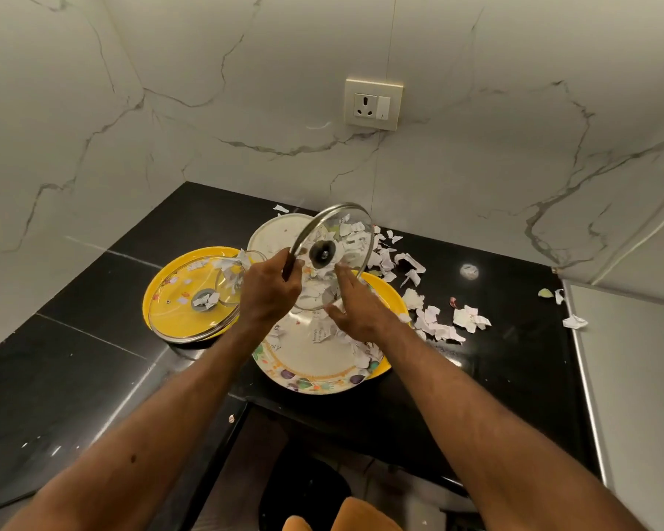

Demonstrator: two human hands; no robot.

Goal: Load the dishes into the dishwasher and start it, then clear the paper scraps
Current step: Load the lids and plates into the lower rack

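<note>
Gripping the rim of a glass lid point(332, 249), the left hand point(271, 291) holds it tilted up on edge above the dishes, fingers closed on its lower left edge. Beside it the right hand point(355, 306) is open, fingers spread, its fingertips near the lid's lower right edge; whether they touch the glass cannot be told. Through the lid a dark round knob fitting shows at its centre.

Nearest, below both hands, a white plate with a flower-patterned rim point(315, 371) sits at the front edge of the black countertop point(93, 358), with torn paper lying on it. It rests on a yellow plate point(390, 297) whose edge shows to the right. To the left a second glass lid point(192, 300) lies flat on another yellow plate point(158, 285), with a few scraps on it. Behind the raised lid is a plain white plate point(275, 235).

Paper scraps point(437, 320) are scattered over the countertop to the right, reaching toward the marble wall, and several lie near the counter's right edge. On the wall above, a socket with a switch point(373, 104) is mounted.
</note>
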